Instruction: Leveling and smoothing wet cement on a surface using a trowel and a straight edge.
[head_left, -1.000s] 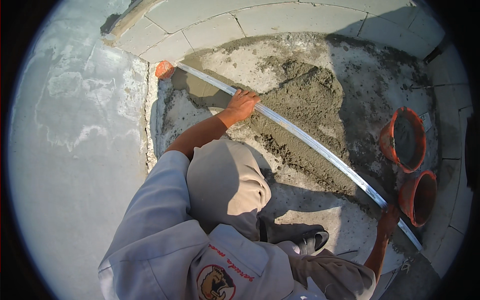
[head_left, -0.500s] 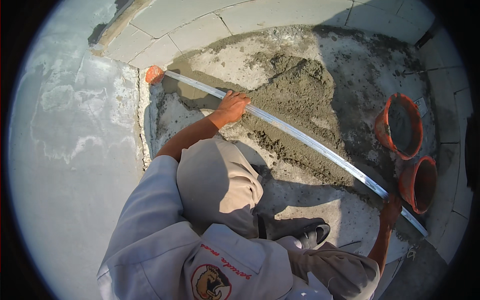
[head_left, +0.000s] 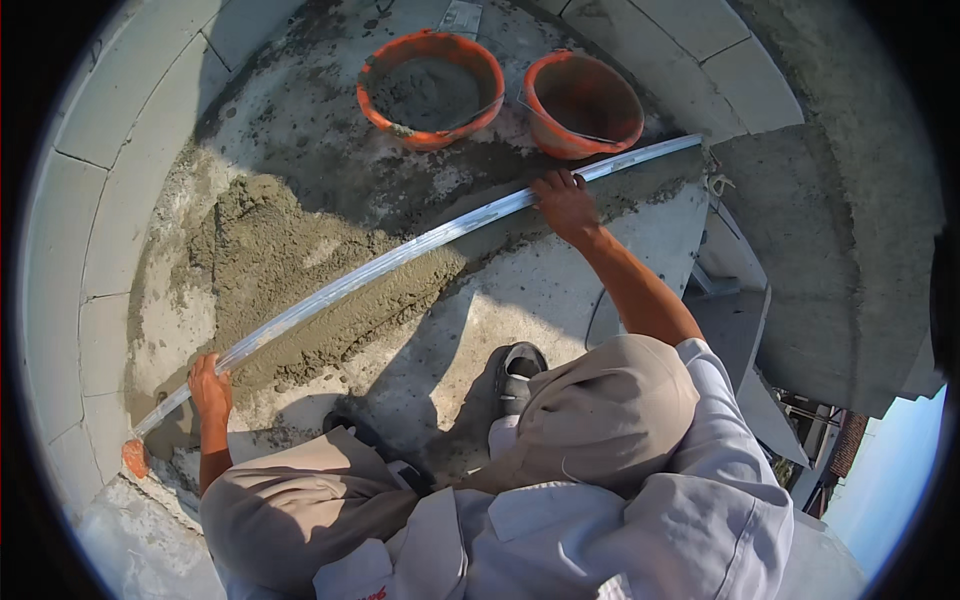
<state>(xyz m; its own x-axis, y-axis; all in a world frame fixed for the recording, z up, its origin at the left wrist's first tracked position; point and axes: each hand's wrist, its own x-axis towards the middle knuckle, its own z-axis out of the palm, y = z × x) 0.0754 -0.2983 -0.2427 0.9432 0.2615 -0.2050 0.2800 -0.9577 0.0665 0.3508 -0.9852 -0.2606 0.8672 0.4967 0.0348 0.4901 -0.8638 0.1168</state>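
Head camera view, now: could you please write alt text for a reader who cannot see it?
A person holds a long metal straightedge with left grip and right grip across grey mortar spread on a concrete floor. Beyond it are two orange buckets, the left one containing grey mix; a pale block wall runs along the picture's left side.

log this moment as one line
left hand: grips metal straightedge near left end; right hand: grips it near right orange bucket; wet mortar: crossed by straightedge; left orange bucket: grey mix inside
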